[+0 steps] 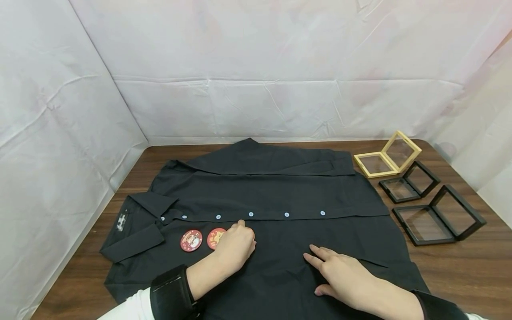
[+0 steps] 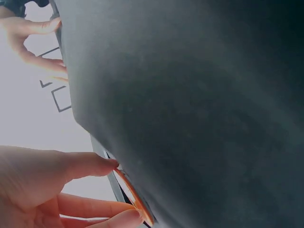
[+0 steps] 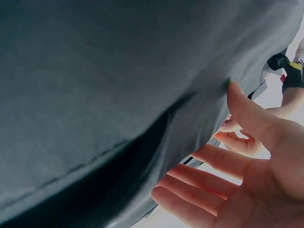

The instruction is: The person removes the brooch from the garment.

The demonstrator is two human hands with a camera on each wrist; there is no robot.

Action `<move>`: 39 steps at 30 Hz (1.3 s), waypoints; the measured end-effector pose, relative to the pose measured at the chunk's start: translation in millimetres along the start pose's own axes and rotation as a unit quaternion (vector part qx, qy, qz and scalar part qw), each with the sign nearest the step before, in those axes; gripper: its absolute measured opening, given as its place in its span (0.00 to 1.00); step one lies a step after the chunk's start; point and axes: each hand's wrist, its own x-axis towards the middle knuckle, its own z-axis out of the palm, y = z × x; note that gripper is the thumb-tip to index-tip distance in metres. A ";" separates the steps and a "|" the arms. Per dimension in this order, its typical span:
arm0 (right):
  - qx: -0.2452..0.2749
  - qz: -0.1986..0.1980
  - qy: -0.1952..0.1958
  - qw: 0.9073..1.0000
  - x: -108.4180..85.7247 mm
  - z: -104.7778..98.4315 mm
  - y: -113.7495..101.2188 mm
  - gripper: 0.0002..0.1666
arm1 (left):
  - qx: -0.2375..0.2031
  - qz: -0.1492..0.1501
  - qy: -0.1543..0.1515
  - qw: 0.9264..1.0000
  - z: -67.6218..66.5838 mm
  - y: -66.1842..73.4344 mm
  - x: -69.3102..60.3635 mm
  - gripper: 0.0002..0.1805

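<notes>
A black shirt (image 1: 280, 253) lies spread out, its collar at the left and a row of pale buttons along the placket. On it are a red round badge (image 1: 191, 240) and a second badge (image 1: 214, 237), partly covered by my left hand (image 1: 236, 246). In the left wrist view, my left hand (image 2: 52, 183) pinches an orange-edged badge (image 2: 136, 197) against the cloth; which badge this is, I cannot tell. My right hand (image 1: 350, 278) rests on the shirt with fingers spread; the right wrist view shows its thumb and fingertips touching the fabric.
At the right of the brown table (image 1: 476, 271) stand a yellow frame (image 1: 358, 165), a small black frame (image 1: 400, 200) and a larger black frame (image 1: 436, 242), all hinged apart. White sheeting hangs behind and to the left.
</notes>
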 end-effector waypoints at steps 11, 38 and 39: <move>-0.018 -0.013 -0.003 1.000 0.3 3.9 -0.3 0.41 | 0.005 0.005 0.006 1.000 -2.0 0.2 1.7 0.10; -0.036 -0.017 -0.010 0.999 5.4 4.2 -3.7 0.42 | -0.048 -0.005 0.028 0.998 -12.1 -5.5 1.1 0.14; -0.036 -0.018 -0.010 0.999 5.8 4.1 -4.0 0.42 | -0.056 -0.009 0.025 0.998 -12.4 -6.4 1.0 0.15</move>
